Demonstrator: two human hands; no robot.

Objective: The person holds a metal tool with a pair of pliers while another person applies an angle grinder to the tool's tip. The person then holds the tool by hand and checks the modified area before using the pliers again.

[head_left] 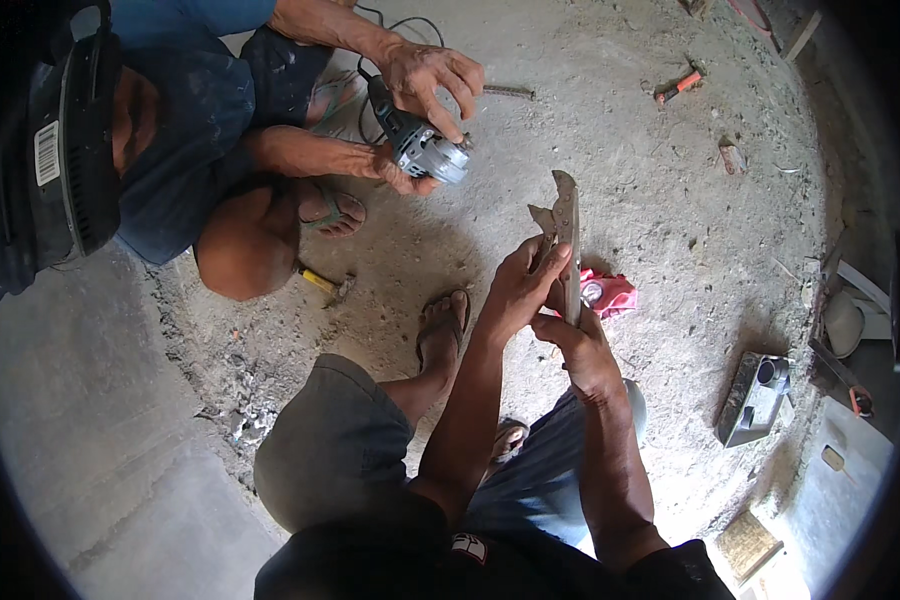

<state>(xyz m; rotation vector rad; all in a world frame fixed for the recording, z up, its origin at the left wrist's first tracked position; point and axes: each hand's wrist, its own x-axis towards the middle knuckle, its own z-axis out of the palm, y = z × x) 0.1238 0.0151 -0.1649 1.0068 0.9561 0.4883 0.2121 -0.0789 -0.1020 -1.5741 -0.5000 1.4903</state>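
Note:
Both of my hands hold a worn, grey-brown pair of locking pliers (566, 225), its jaws apart and pointing away from me. My left hand (515, 295) is closed around the left side of the tool, thumb laid along the body. Lower down, my right hand (584, 355) grips the handle end, which its fingers partly hide. To the left, another person's hands hold an angle grinder (410, 138); one of their hands is at its head. A crumpled pink-red packet or cloth (615, 292) lies on the ground just beyond my right hand.
A yellow-handled hammer (322, 282) lies left of my foot, near the crouching person. An orange-handled tool (678, 88) rests far right. On the right stand a grey metal box (755, 400) and a saw-like tool (855, 395). A concrete slab (70, 400) borders the rough ground at left.

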